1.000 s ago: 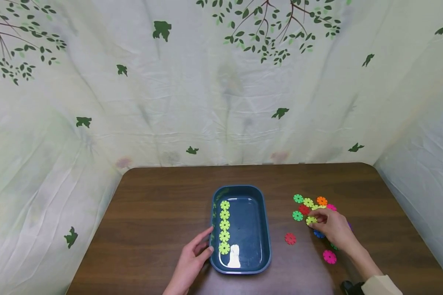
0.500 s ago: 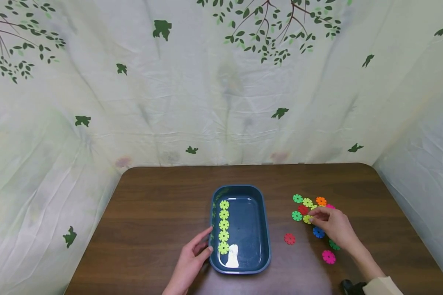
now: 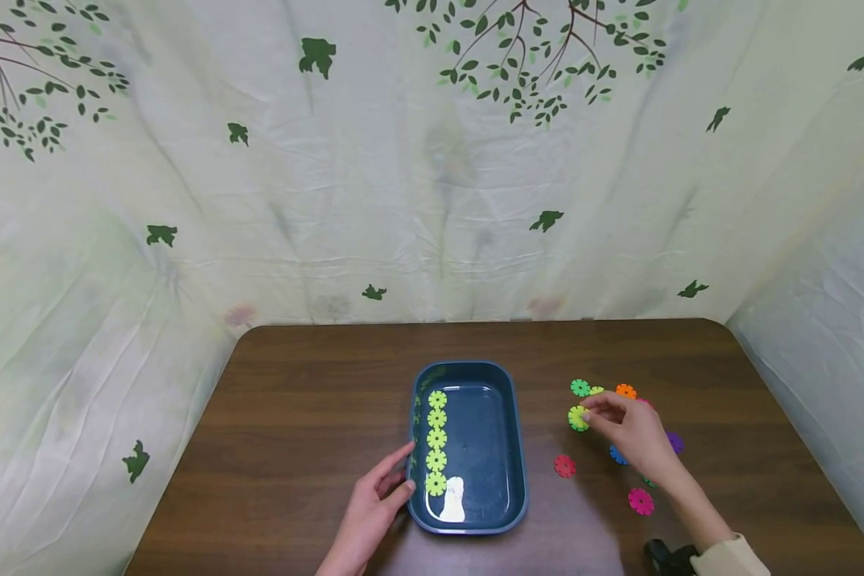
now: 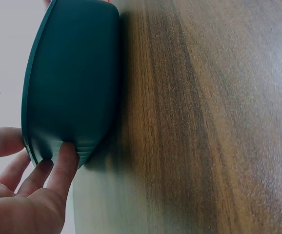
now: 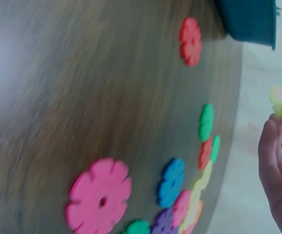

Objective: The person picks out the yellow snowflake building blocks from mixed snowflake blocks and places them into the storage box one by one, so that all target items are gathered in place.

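My right hand (image 3: 632, 436) pinches a yellow-green plastic snowflake disc (image 3: 578, 418) between thumb and fingertips; the right wrist view shows this yellow disc (image 5: 278, 103) raised above the table. Under and around that hand lie loose discs, among them green (image 3: 580, 388), orange (image 3: 626, 390), blue (image 3: 618, 454) and pink (image 3: 641, 502); the hand hides some of them. A blue tray (image 3: 484, 448) holds a lengthwise row of several yellow-green discs (image 3: 436, 439) along its left side. Fingers of my left hand (image 3: 370, 506) rest against the tray's left outer wall and rim.
A red disc (image 3: 565, 466) lies alone between the tray and the other loose discs. The brown wooden table (image 3: 317, 416) ends at a leaf-printed cloth (image 3: 446, 200) behind it. A black band (image 3: 670, 558) sits at my right wrist.
My right hand has lifted the yellow-green disc off the group and carried it leftward, now over the green disc. My left hand and the tray have stayed in place.
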Tool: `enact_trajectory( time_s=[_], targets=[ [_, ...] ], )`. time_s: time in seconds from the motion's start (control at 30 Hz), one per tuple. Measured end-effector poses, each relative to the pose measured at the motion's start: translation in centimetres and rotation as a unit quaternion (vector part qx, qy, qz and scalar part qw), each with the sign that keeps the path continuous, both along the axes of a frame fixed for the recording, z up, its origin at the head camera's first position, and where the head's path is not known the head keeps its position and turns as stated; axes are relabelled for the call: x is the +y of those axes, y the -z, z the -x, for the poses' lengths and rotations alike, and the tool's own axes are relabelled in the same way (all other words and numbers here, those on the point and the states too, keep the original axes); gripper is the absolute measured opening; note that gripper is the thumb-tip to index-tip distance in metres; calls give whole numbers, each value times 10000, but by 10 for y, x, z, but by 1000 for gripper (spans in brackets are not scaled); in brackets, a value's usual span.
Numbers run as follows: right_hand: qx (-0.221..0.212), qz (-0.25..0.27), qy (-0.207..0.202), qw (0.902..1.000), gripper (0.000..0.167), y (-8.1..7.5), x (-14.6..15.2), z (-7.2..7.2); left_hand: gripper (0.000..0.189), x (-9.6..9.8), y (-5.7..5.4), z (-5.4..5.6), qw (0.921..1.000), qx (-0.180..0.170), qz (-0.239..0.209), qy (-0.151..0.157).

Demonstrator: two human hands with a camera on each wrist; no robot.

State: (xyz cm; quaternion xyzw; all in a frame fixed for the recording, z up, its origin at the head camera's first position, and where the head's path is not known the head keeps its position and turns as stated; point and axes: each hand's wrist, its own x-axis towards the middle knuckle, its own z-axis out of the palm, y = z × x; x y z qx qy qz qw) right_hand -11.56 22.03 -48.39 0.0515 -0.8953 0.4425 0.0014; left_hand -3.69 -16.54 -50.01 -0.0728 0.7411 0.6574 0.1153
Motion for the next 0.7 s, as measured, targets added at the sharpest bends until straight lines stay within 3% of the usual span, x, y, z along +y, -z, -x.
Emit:
enact_trajectory(
  time_s=[0.23,0.7],
  targets=[
    [-129,627,-79,9979,18,-7,-17,1,52,0,1,0,10000,-78,6,21],
    [-124,1713,-444,9841,18,-7,-57,-7,51,0,1,1,10000,-65,-5,-1]
  ],
)
